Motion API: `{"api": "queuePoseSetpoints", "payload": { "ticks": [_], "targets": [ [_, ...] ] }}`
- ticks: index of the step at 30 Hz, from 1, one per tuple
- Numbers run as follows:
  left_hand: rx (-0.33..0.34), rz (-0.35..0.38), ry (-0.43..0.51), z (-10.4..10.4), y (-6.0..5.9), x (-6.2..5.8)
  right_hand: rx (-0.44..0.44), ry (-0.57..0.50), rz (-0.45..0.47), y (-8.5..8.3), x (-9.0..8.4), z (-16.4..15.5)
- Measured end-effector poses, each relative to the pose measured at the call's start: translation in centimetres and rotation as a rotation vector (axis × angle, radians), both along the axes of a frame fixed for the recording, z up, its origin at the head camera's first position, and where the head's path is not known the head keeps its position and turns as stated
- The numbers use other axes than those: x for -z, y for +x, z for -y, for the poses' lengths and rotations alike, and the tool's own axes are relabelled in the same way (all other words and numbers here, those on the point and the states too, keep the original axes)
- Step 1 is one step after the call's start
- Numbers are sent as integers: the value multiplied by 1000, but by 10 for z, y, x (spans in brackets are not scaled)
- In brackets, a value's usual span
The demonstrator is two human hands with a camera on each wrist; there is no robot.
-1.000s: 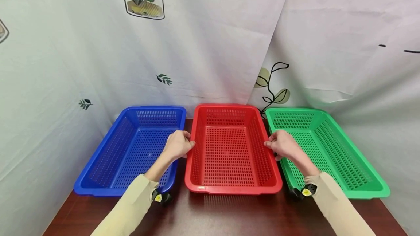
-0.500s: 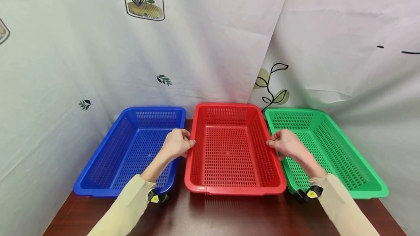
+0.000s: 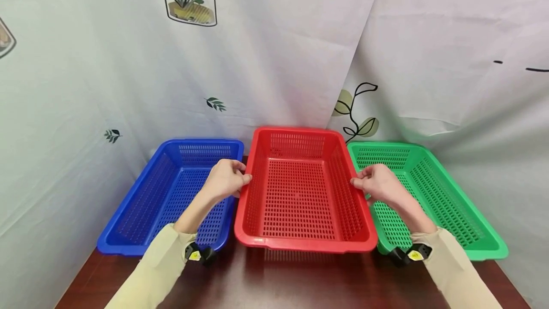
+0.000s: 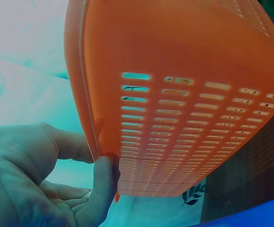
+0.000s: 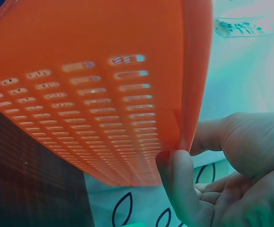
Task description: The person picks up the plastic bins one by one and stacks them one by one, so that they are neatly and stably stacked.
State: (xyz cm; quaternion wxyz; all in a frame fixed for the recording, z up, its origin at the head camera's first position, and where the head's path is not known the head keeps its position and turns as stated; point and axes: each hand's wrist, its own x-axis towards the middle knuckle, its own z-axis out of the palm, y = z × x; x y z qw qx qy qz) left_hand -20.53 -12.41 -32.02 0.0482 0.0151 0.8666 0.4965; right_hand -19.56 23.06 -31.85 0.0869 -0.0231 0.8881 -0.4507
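Note:
A red perforated plastic basket (image 3: 300,194) is held up between both hands, its inside bare. My left hand (image 3: 225,179) pinches its left rim, thumb on top and fingers under. On the opposite rim my right hand (image 3: 377,183) grips in the same way. Both wrist views show the basket's outer wall, orange-tinted there, with the left hand (image 4: 47,175) and right hand (image 5: 241,165) pinching the rim edge. A blue basket (image 3: 137,204) sits left of it, partly behind the left forearm. To the right is a green basket (image 3: 454,194), partly behind the right arm.
All this is over a dark reddish-brown table (image 3: 274,285). A pale printed curtain (image 3: 279,61) hangs close behind and along both sides. The blue and green baskets flank the red one closely.
The red basket has risen off the table and grown larger in view, its far rim moving up. Both hands have risen with it, spreading slightly apart. The blue and green baskets stay put.

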Motion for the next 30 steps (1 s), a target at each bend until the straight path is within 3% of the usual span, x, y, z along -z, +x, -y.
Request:
{"api": "queuePoseSetpoints", "payload": {
  "ticks": [12,30],
  "targets": [
    [51,19,71,17,-1,-17,-43,-126,-10,1,-11,5],
    [132,27,66,56,-1,-34,-73,-217,-67,-2,-23,37]
  ]
}}
